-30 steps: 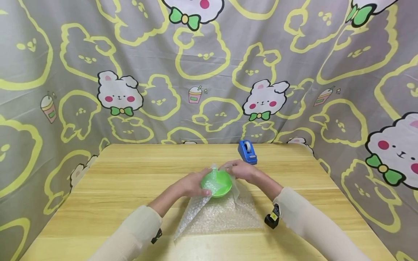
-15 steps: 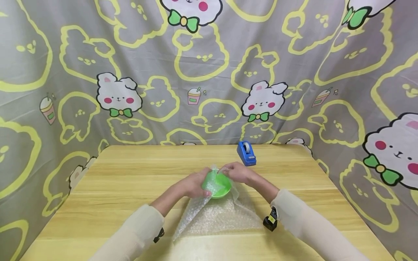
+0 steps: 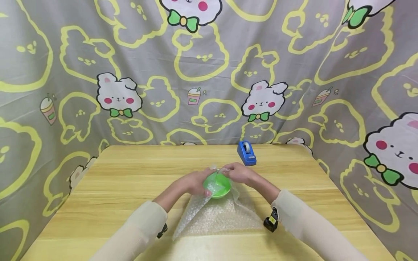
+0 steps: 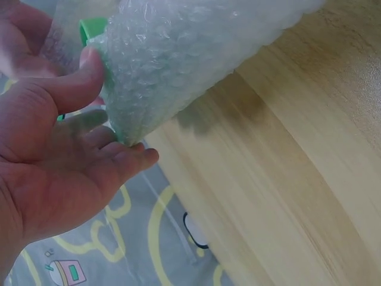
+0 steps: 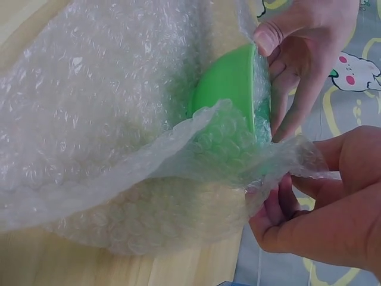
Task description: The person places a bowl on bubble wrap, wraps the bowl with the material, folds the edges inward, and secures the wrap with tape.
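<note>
Moved since the frame a second ago: your bare right hand (image 3: 240,172), which now sits further in over the far rim of the bright green, round, smooth-walled bowl (image 3: 224,185); its fingertips are closer to your bare left hand (image 3: 195,183).
Left-hand shift: slight; the bowl looks nearly unmoved.
Bearing on the wrapping: edges of the clear, blistered plastic bubble wrap (image 3: 222,217) come near one another at the far rim. Judged from this, you are gathering the flaps over the bowl, with the near part not yet folded.
Right fingers: pinching a crumpled, loose edge of the bubble wrap against the thumb, plain in the right wrist view.
Left fingers: bent round the bowl's left side, thumb pressing the film near the rim; how firmly they grip, you cannot tell.
Bowl location: between your two hands, on the bubble wrap, over the middle of the pale, wood-grained table (image 3: 130,174). Whether its base is lifted, you cannot tell.
Bowl look: glossy, mouth towards you; interior bare on the right, veiled on the left by a see-through flap. Some outer wall shows bare in the right wrist view.
Wrap look: near part spreads towards you, left edge slanting to a pointed corner.
Tape: blue plastic tape dispenser (image 3: 245,154) with a pale roll, beyond your right hand, untouched.
</note>
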{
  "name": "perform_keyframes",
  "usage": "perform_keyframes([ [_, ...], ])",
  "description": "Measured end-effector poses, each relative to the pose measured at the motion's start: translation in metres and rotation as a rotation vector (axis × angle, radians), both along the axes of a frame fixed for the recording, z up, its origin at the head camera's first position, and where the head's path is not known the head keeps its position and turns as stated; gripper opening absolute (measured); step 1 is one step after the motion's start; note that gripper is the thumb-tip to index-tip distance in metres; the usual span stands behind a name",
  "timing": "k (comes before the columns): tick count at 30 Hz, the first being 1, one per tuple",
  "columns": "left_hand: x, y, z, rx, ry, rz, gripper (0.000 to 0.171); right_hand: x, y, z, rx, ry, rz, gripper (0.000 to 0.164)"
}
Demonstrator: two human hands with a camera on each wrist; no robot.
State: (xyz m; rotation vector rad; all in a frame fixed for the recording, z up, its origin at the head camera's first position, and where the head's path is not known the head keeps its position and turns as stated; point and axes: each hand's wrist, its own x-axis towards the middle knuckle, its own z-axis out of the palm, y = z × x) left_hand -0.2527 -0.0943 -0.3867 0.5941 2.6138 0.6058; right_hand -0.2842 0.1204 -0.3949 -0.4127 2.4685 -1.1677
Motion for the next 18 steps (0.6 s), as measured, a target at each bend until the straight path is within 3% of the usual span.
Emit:
perform_keyframes([
  [4,0.000,-0.001,0.001,-0.016,-0.016,0.001,0.089,0.000,0.003,0.003,-0.004,-0.044,0.031,0.038],
  [11,0.000,0.000,0.003,-0.053,-0.020,-0.004,0.086,-0.004,0.016,0.016,-0.060,-0.192,0.108,0.065],
  [16,0.000,0.001,0.003,-0.054,-0.021,-0.008,0.085,-0.010,0.028,0.017,-0.165,-0.319,0.163,0.062],
  [18,0.000,0.002,0.003,-0.055,-0.026,-0.007,0.085,-0.011,0.028,0.015,-0.176,-0.318,0.145,0.058],
])
